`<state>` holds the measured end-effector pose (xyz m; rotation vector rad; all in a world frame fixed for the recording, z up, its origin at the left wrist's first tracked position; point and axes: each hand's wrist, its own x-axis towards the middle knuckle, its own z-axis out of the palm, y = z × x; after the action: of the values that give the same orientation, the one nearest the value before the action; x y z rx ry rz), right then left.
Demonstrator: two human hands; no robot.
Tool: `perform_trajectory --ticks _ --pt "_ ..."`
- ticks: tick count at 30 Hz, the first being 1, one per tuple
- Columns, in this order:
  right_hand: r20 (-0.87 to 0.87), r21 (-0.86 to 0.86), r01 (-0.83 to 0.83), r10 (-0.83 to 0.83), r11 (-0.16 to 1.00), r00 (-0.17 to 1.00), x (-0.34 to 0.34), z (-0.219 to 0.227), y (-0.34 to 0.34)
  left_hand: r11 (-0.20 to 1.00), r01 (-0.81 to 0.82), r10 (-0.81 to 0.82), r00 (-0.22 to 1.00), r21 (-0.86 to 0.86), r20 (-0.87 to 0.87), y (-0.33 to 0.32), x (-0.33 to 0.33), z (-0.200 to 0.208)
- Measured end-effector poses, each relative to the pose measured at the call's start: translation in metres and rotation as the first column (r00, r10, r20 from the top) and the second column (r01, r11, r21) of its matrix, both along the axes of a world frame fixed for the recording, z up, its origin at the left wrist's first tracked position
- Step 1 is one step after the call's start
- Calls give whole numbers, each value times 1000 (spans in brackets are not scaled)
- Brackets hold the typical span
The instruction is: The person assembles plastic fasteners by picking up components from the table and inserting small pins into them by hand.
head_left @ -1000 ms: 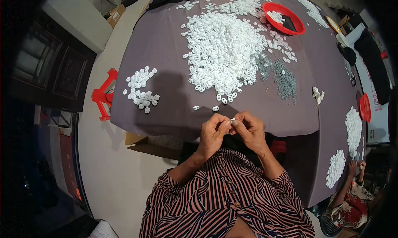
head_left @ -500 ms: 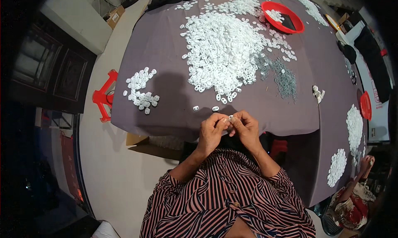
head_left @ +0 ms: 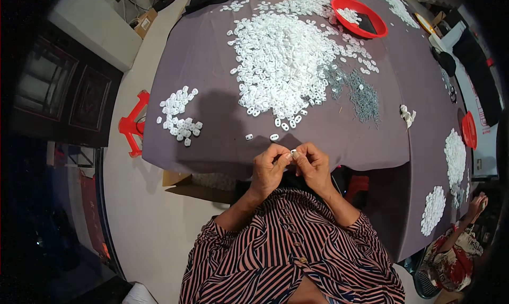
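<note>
My left hand (head_left: 269, 169) and my right hand (head_left: 314, 169) meet in front of my body, near the table's front edge. Between the fingertips of both is a small white plastic piece (head_left: 294, 151), mostly covered by the thumbs. Just beyond the hands lie two loose white oval pieces with two holes (head_left: 274, 137). A large heap of such white pieces (head_left: 281, 60) covers the middle of the cloth. To its right is a pile of thin grey pins (head_left: 365, 100). A smaller group of white pieces (head_left: 180, 113) lies on the left.
A red bowl (head_left: 339, 25) with white pieces and a dark object stands at the far right. Crumpled white scrap (head_left: 407, 116) lies on the cloth (head_left: 212, 81). A red stool (head_left: 133, 125) stands left of the table. At right, another person's hands (head_left: 477, 206) work beside more white heaps (head_left: 433, 211).
My hands stay together, with only a slight shift of the fingers around the white piece. The whole view has tilted a little; the heaps look the same.
</note>
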<state>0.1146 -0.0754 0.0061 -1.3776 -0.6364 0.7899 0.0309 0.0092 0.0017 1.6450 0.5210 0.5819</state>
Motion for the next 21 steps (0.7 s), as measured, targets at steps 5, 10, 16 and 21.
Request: perform_trajectory --ticks 5,10,16,21 --pt "99 -28 32 -29 999 995 -3 -5 -2 992 35 -33 999 -118 17 -1 -2 -10" --pt "-154 21 34 -30 999 988 -2 -1 -3 947 8 20 996 -321 85 -7 4 -15" --pt "-97 53 4 1 999 995 7 -1 -6 917 -56 90 994 -394 68 -5 6 -3" --pt "369 1 29 -27 1000 929 11 4 -10 936 -69 91 995 -345 47 -5 2 -4"
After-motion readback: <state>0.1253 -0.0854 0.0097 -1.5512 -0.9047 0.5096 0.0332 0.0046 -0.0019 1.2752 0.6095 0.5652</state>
